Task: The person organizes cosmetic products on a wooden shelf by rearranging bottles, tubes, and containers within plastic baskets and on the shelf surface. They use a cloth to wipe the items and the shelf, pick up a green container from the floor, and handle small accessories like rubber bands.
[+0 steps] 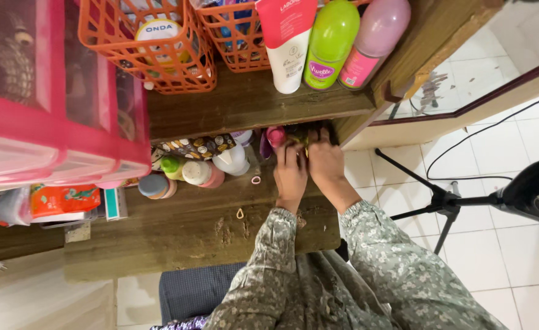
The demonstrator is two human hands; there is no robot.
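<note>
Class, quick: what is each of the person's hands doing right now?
Left hand: fingers curled at the dark pink-and-yellow bundle under the wooden shelf; grip cannot be told.
Right hand: same bundle; grip cannot be told.

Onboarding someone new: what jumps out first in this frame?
Both hands, left hand and right hand, reach together under the upper wooden shelf into a dark recess. The pink drawer unit fills the left edge. Above stand orange baskets and a green bottle.

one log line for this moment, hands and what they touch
left hand: reaching under wooden shelf, grip unclear | right hand: beside it, on dark bundle | nearby: pink object, white round bottle
</note>
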